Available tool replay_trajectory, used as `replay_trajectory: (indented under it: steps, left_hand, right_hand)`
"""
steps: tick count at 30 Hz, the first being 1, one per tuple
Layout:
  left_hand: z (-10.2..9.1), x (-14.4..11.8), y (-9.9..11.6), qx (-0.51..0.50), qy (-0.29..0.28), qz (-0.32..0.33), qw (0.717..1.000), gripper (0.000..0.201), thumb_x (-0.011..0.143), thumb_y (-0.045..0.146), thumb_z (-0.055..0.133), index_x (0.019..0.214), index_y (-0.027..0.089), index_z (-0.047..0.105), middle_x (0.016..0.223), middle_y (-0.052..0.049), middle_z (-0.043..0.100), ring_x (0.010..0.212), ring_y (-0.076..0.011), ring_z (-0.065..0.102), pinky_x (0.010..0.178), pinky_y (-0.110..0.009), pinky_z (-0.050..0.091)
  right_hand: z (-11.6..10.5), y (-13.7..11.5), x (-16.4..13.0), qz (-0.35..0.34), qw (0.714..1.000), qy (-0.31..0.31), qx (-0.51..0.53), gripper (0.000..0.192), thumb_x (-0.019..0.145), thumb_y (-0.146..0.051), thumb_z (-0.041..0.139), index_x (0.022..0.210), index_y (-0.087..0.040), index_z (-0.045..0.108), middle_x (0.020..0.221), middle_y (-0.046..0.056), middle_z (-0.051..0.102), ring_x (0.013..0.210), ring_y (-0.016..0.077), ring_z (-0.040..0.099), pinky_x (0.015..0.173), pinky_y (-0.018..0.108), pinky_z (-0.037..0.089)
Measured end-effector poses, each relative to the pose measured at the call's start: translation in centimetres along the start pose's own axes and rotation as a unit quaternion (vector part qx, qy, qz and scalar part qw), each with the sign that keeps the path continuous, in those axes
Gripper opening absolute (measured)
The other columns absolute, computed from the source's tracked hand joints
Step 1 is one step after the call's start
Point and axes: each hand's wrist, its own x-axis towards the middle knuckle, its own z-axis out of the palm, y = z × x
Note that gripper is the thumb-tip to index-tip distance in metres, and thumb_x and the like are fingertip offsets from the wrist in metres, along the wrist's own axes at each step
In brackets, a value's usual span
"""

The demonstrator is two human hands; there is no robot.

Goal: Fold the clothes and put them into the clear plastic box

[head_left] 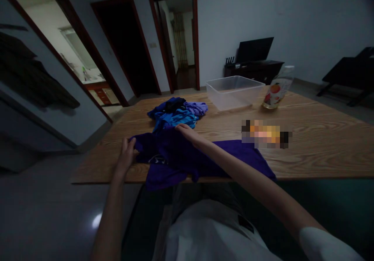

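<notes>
Left hand [126, 152] on purple garment's [177, 152] left edge

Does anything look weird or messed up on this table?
Yes, a blocky, colourful patch hides whatever is there, so I can't tell what it is. Also, part of the purple cloth droops over the table's near edge.

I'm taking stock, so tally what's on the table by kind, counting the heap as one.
Purple garment: 1
Cloth heap: 1
Clear plastic box: 1
Bottle: 1
Pixelated item, kind unclear: 1
Total: 5
</notes>
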Motion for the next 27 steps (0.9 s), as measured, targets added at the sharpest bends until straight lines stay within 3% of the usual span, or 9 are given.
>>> replay_trajectory:
  steps: [4,10,15,18,23,25,27]
  left_hand:
    - [0.0,0.5,0.6,0.063,0.059,0.038,0.996,0.049,0.093,0.067,0.064,0.112,0.024,0.053,0.091,-0.002,0.062,0.089,-0.0239,0.066,0.086,-0.035,0.053]
    - [-0.3,-0.2,3.0,0.146,0.062,0.077,0.984,0.034,0.099,0.050,0.058,0.120,0.023,0.058,0.099,-0.005,0.071,0.090,-0.0265,0.071,0.085,-0.038,0.056]
    - [-0.7,-1.4,4.8,0.304,0.047,0.126,0.943,0.046,0.102,0.060,0.053,0.136,0.031,0.064,0.114,-0.003,0.076,0.108,-0.0354,0.073,0.099,-0.053,0.057]
    - [-0.3,-2.5,5.8,0.362,0.040,0.141,0.921,0.055,0.102,0.065,0.047,0.132,0.028,0.073,0.104,-0.007,0.079,0.099,-0.0380,0.075,0.092,-0.056,0.060]
    - [2.4,-5.8,7.7,0.323,0.041,0.138,0.935,0.053,0.102,0.061,0.052,0.130,0.024,0.077,0.107,-0.013,0.083,0.097,-0.0420,0.077,0.091,-0.060,0.060]
    - [4.4,-7.4,8.5,0.250,0.012,0.114,0.961,0.046,0.103,0.057,0.054,0.132,0.027,0.075,0.115,-0.012,0.082,0.104,-0.0394,0.078,0.094,-0.056,0.060]
    - [6.5,-8.9,9.2,0.121,-0.044,0.101,0.986,0.043,0.105,0.051,0.058,0.141,0.030,0.068,0.138,-0.010,0.076,0.116,-0.0333,0.076,0.102,-0.048,0.058]
  right_hand:
    - [-0.6,0.3,0.6,0.017,0.999,0.018,0.025,0.019,0.095,-0.042,0.059,0.094,-0.023,0.062,0.089,0.000,0.063,0.081,0.0203,0.055,0.081,0.034,0.047]
    - [-0.7,-0.4,-0.4,0.024,0.999,0.015,0.030,0.015,0.100,-0.034,0.057,0.095,-0.021,0.064,0.090,-0.001,0.064,0.085,0.0188,0.059,0.084,0.031,0.048]
    - [-0.4,-0.3,-0.2,0.021,0.999,0.018,0.031,0.014,0.103,-0.031,0.058,0.095,-0.022,0.065,0.092,-0.001,0.065,0.090,0.0181,0.060,0.085,0.029,0.049]
    - [-0.4,-0.2,-0.1,0.014,0.999,0.019,0.033,0.015,0.104,-0.028,0.058,0.093,-0.021,0.064,0.090,-0.002,0.063,0.088,0.0171,0.059,0.087,0.028,0.048]
    - [-0.3,-0.4,-0.2,0.005,1.000,0.012,0.026,0.015,0.103,-0.025,0.058,0.089,-0.021,0.063,0.087,-0.003,0.061,0.088,0.0169,0.057,0.090,0.029,0.047]
    - [-0.3,-0.5,-0.3,-0.002,1.000,0.006,0.024,0.015,0.102,-0.027,0.059,0.089,-0.021,0.063,0.088,-0.002,0.061,0.088,0.0173,0.058,0.091,0.029,0.047]
    - [-0.2,-0.6,-0.3,-0.016,1.000,-0.001,0.026,0.014,0.102,-0.029,0.059,0.090,-0.021,0.062,0.090,-0.002,0.061,0.090,0.0174,0.057,0.093,0.029,0.046]
